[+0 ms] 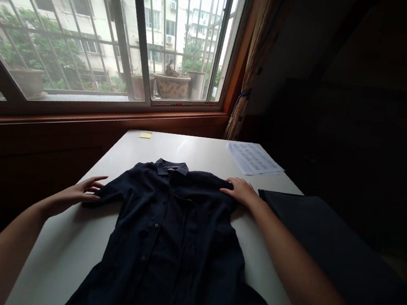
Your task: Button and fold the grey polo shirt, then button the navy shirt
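Observation:
A dark navy button-up shirt [165, 226] lies front side up on the white table [56, 248], with its collar toward the window and its lower end running out of view at the bottom. Its front placket hangs partly loose near the chest. At the left sleeve end, my left hand [83, 191] is open, fingers stretched and apart, touching or just over the cloth. My right hand [242, 191] is closed on the other sleeve near the shoulder, dark cloth showing between thumb and fingers.
Printed sheets of paper [254, 159] lie at the table's far right corner, and a yellow sticky note [145, 135] at the far left. A dark flat panel [313, 219] stands along the right side. Beyond the table are a barred window [146, 43] and a curtain [251, 70].

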The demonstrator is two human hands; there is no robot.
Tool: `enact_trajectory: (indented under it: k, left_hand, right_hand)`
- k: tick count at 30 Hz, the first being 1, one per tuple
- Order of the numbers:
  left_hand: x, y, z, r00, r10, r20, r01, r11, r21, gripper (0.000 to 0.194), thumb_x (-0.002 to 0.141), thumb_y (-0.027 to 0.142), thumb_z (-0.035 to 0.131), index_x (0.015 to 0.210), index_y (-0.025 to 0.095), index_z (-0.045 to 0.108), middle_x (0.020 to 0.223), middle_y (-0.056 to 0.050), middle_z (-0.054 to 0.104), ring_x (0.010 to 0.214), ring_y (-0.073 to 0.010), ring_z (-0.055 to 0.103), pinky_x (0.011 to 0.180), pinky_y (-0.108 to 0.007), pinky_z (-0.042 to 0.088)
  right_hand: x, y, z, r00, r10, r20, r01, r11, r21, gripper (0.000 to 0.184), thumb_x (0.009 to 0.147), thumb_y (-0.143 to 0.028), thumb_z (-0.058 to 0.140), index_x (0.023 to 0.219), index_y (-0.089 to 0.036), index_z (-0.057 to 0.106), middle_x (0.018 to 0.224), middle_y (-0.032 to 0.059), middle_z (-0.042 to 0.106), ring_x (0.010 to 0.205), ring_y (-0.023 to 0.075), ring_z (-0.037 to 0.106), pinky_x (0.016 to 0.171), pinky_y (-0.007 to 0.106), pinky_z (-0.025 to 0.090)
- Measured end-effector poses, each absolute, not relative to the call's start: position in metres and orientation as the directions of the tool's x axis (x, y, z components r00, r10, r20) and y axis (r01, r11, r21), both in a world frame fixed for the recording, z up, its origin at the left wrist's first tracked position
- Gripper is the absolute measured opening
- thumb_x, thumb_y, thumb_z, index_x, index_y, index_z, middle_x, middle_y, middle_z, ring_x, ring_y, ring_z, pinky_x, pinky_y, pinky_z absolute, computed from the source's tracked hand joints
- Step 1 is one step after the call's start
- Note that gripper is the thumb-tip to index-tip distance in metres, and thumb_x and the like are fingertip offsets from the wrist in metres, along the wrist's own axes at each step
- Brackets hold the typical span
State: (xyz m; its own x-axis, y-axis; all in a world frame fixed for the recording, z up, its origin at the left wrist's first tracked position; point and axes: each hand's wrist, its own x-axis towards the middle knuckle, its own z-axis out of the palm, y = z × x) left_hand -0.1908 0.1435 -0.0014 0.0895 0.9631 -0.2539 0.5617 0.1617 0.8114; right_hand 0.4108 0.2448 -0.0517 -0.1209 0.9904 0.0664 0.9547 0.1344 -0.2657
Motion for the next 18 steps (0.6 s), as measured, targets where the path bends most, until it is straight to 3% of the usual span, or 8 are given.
enact_trajectory:
  k: [3, 6, 9, 13, 14, 16, 18]
  left_hand:
    - [-0.197, 0.133, -0.003, 0.095, 0.938, -0.332, 0.575, 0.221, 0.788, 0.087, 0.063, 0.048, 0.084, 0.140, 0.022, 0.053, 0.124, -0.015, 0.064, 0.118, -0.0365, 0.062, 0.096, -0.048, 0.056]
    - [-0.197, 0.127, -0.003, 0.101, 0.946, -0.308, 0.523, 0.213, 0.825, 0.071, 0.061, 0.049, 0.086, 0.123, 0.020, 0.064, 0.115, -0.013, 0.068, 0.113, -0.0382, 0.064, 0.095, -0.051, 0.056]
    - [-0.199, 0.124, 0.006, 0.009, 0.978, -0.209, 0.342, 0.193, 0.920, 0.060, 0.070, 0.041, 0.084, 0.121, 0.018, 0.062, 0.114, -0.010, 0.067, 0.108, -0.0308, 0.066, 0.091, -0.043, 0.058]
    - [-0.218, 0.134, 0.016, -0.267, 0.959, -0.095, 0.120, 0.131, 0.984, 0.068, 0.074, 0.021, 0.078, 0.137, 0.023, 0.051, 0.110, -0.004, 0.066, 0.093, -0.0189, 0.068, 0.077, -0.030, 0.060]
    - [-0.224, 0.138, 0.015, -0.312, 0.946, -0.088, 0.137, 0.137, 0.981, 0.069, 0.075, 0.021, 0.076, 0.139, 0.024, 0.049, 0.109, -0.004, 0.066, 0.091, -0.0188, 0.068, 0.075, -0.030, 0.060]
    - [-0.234, 0.149, 0.009, -0.322, 0.945, -0.054, 0.352, 0.172, 0.920, 0.065, 0.078, 0.030, 0.072, 0.138, 0.021, 0.049, 0.108, -0.007, 0.067, 0.091, -0.0223, 0.069, 0.075, -0.032, 0.061]
    - [-0.240, 0.161, 0.000, -0.270, 0.963, 0.005, 0.630, 0.172, 0.757, 0.060, 0.075, 0.037, 0.071, 0.128, 0.014, 0.056, 0.105, -0.013, 0.068, 0.093, -0.0299, 0.069, 0.078, -0.041, 0.061]
  right_hand:
    - [0.432, 0.242, -0.049, -0.138, 0.990, 0.011, 0.944, 0.135, -0.299, 0.037, 0.080, -0.048, 0.074, 0.103, -0.018, 0.073, 0.102, 0.0117, 0.074, 0.098, 0.0292, 0.066, 0.085, 0.035, 0.048]
    - [0.446, 0.237, -0.043, -0.169, 0.985, 0.019, 0.921, 0.164, -0.354, 0.025, 0.083, -0.043, 0.068, 0.091, -0.020, 0.073, 0.094, 0.0069, 0.075, 0.091, 0.0246, 0.068, 0.080, 0.029, 0.047]
    - [0.457, 0.231, -0.035, -0.146, 0.988, 0.049, 0.901, 0.154, -0.406, 0.028, 0.087, -0.044, 0.060, 0.092, -0.020, 0.073, 0.090, 0.0050, 0.075, 0.088, 0.0228, 0.068, 0.076, 0.027, 0.048]
    - [0.473, 0.229, -0.022, -0.103, 0.992, 0.072, 0.891, 0.124, -0.438, 0.032, 0.088, -0.046, 0.057, 0.096, -0.020, 0.073, 0.092, 0.0042, 0.076, 0.090, 0.0220, 0.069, 0.077, 0.027, 0.049]
    - [0.476, 0.230, -0.019, -0.092, 0.993, 0.073, 0.894, 0.115, -0.433, 0.031, 0.088, -0.046, 0.058, 0.096, -0.020, 0.073, 0.093, 0.0041, 0.076, 0.090, 0.0219, 0.069, 0.077, 0.026, 0.049]
    - [0.478, 0.232, -0.017, -0.069, 0.995, 0.072, 0.910, 0.092, -0.403, 0.027, 0.085, -0.041, 0.062, 0.097, -0.020, 0.074, 0.093, 0.0045, 0.076, 0.090, 0.0221, 0.069, 0.077, 0.027, 0.049]
    - [0.474, 0.234, -0.017, -0.043, 0.997, 0.068, 0.933, 0.065, -0.353, 0.021, 0.080, -0.034, 0.068, 0.094, -0.020, 0.075, 0.092, 0.0056, 0.076, 0.088, 0.0232, 0.068, 0.077, 0.029, 0.049]
